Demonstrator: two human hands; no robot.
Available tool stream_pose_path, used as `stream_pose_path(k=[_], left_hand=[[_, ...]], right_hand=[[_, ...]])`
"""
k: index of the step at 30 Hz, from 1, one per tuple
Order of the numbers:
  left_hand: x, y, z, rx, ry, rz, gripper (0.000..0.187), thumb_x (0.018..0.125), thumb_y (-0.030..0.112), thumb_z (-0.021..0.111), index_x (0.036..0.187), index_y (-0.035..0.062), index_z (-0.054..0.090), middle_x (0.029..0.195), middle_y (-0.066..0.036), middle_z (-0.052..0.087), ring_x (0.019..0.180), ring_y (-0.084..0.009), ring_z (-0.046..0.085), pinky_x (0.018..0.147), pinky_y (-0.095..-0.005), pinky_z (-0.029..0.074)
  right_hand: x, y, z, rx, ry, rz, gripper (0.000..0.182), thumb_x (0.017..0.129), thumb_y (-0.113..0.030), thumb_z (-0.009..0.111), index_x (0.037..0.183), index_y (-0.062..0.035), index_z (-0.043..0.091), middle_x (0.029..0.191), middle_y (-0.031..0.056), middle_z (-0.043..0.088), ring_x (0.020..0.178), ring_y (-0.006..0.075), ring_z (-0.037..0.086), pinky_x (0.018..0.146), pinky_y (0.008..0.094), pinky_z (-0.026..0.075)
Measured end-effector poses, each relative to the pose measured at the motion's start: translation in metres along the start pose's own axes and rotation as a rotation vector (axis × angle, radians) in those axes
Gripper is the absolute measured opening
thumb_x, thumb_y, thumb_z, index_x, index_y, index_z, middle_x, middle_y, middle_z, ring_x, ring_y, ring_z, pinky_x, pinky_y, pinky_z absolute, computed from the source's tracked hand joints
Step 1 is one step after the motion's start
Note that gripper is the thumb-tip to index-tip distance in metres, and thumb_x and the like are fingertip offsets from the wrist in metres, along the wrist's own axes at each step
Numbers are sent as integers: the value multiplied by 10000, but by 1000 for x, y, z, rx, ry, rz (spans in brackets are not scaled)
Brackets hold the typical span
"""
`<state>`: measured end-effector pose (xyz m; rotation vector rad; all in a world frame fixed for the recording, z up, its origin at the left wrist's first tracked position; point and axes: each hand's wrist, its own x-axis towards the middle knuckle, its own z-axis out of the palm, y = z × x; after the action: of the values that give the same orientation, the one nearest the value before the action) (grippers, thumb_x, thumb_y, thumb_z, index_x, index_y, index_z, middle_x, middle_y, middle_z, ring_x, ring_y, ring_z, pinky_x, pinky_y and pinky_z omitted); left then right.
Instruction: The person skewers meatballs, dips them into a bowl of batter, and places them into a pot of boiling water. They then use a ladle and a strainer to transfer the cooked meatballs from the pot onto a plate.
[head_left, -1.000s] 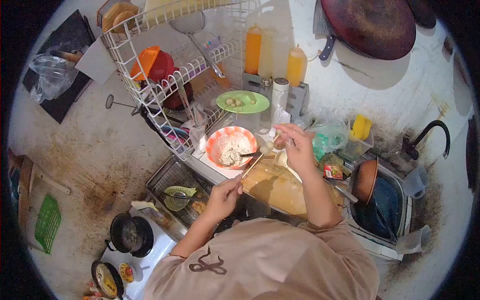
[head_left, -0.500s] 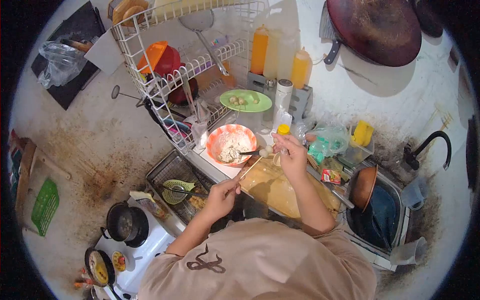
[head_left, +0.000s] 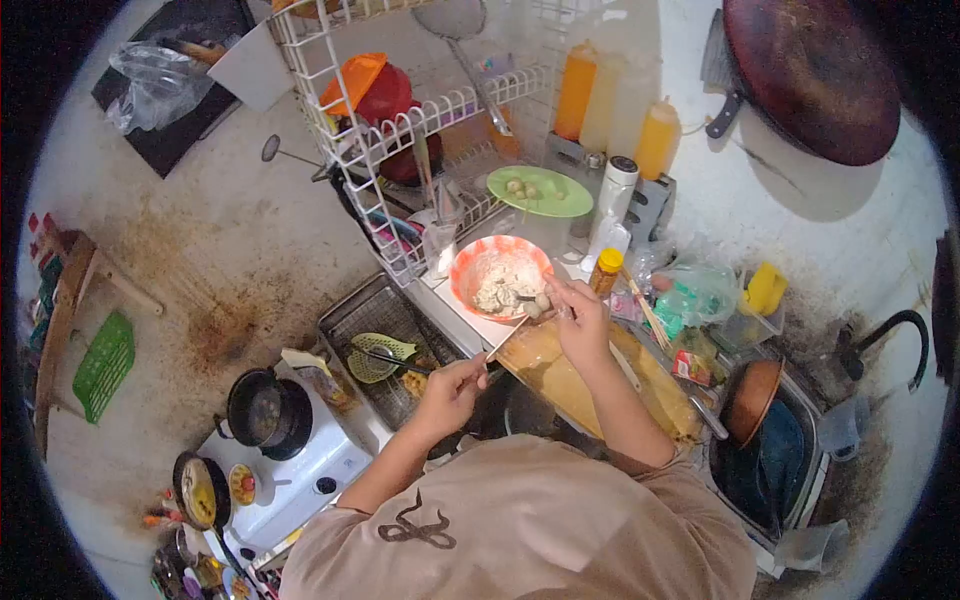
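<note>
My left hand (head_left: 455, 392) grips the lower end of a thin wooden skewer (head_left: 507, 337), which slants up to the right. Pale round balls (head_left: 538, 306) are at its far end, beside the rim of an orange-and-white bowl (head_left: 463, 262). Inside the bowl is a lumpy whitish batter (head_left: 497, 291) with a spoon (head_left: 521, 297) in it. My right hand (head_left: 583, 322) is at the bowl's right rim, close to the balls, with its fingers bent together; what they hold is hidden. Underneath both hands lies a wooden board (head_left: 560, 372).
Behind the bowl, a green plate (head_left: 568, 203) carries several balls. A wire tray (head_left: 340, 322) with a green strainer (head_left: 372, 368) sits left, above the stove (head_left: 310, 480). To the right are a knife (head_left: 708, 418), a sink (head_left: 800, 470) and a yellow-capped bottle (head_left: 607, 270).
The balls on the skewer have come closer to the bowl's right rim. My right hand has moved in to that rim too. The camera view has shifted.
</note>
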<state>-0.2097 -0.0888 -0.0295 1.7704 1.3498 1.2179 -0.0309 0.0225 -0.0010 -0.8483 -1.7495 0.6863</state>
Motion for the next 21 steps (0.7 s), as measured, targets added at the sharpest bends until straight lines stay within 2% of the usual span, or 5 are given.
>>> stream_pose_path(k=[7, 11, 15, 18, 21], left_hand=[[0, -12, -5, -351, -14, -261, 313, 789, -26, 355, 1072, -7, 486, 695, 25, 447, 573, -47, 398, 515, -166, 333], [4, -15, -12, -517, 4, -417, 290, 830, 26, 361, 1094, 9, 478, 692, 32, 455, 480, -22, 354, 424, -157, 286], [12, -43, -7, -464, 161, -420, 262, 824, 32, 410, 1067, 1, 503, 741, 20, 502, 540, -33, 394, 480, -162, 319], [26, -72, -6, -275, 246, -268, 231, 793, -9, 464, 1013, -24, 533, 829, -27, 545, 784, -91, 500, 695, -197, 390], [42, -93, -13, -50, 292, -146, 208, 782, -20, 473, 977, -44, 542, 837, -68, 555, 779, -108, 515, 696, -209, 400]], right_hand=[[8, 25, 8, 273, -12, 209, 623, 878, -146, 333, 1277, -70, -139, 890, 99, 546, 724, 132, 510, 686, 244, 414], [11, 37, -9, 288, 59, 271, 472, 859, -135, 405, 1273, -24, 209, 936, 106, 554, 781, 121, 523, 712, 241, 420], [0, 44, -22, 121, 64, 330, 189, 800, -112, 514, 933, 11, 567, 691, 45, 586, 633, 83, 528, 590, 204, 419], [-10, 41, -34, 53, 55, 437, 157, 771, -153, 566, 765, -2, 609, 629, 45, 576, 583, 63, 515, 528, 192, 394], [-21, 44, -52, 15, 102, 539, 134, 755, -119, 567, 699, -4, 608, 609, 43, 568, 578, 71, 513, 525, 197, 391]])
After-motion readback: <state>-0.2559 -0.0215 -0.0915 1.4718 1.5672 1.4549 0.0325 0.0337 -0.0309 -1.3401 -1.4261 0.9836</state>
